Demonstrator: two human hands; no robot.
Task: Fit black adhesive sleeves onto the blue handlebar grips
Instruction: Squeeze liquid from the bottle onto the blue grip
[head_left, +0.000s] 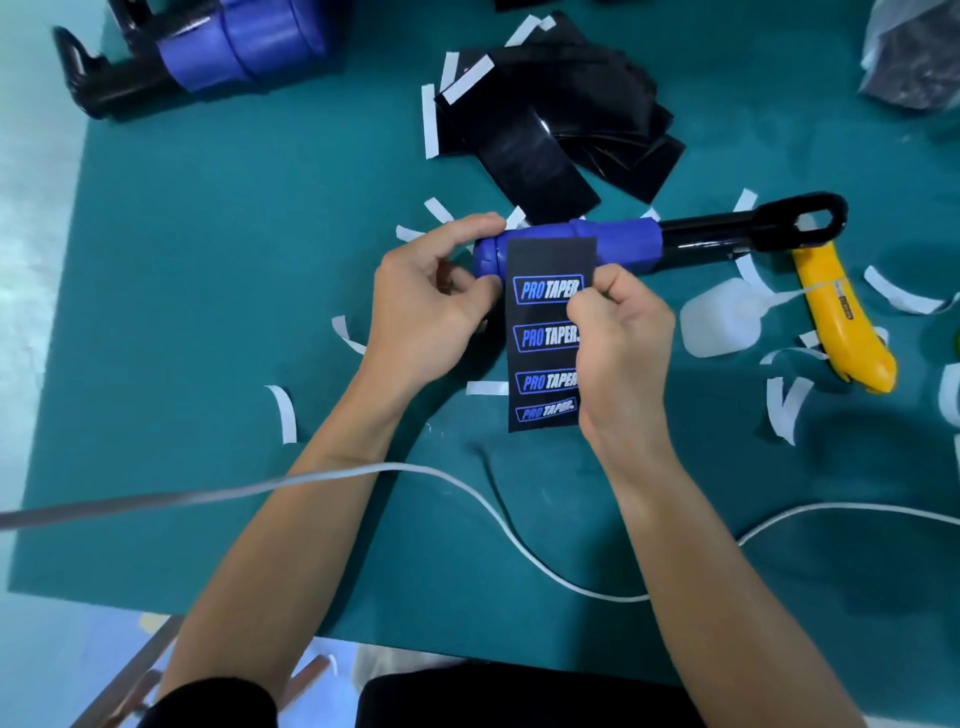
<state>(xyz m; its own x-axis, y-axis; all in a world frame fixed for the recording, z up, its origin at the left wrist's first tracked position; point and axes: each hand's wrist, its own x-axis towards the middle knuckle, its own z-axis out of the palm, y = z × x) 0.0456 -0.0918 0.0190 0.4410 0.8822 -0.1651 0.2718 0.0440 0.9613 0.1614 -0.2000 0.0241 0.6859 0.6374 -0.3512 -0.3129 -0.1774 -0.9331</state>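
A blue handlebar grip (618, 244) on a black bar (748, 228) lies across the middle of the green mat. A black adhesive sleeve (545, 338) printed with blue and white PRO TAPER logos hangs from the grip's near side, its top edge on the blue surface. My left hand (431, 301) grips the grip's left end with fingers curled over it. My right hand (618, 332) pinches the sleeve's right edge near the top logo. A heap of plain black sleeves (561, 109) lies behind the grip.
A yellow utility knife (841, 317) and a translucent squeeze bottle (722, 322) lie to the right. Another blue-gripped black bar (208, 57) rests at the far left. White backing strips (283, 413) litter the green mat (208, 260). A white cable (467, 488) crosses the front.
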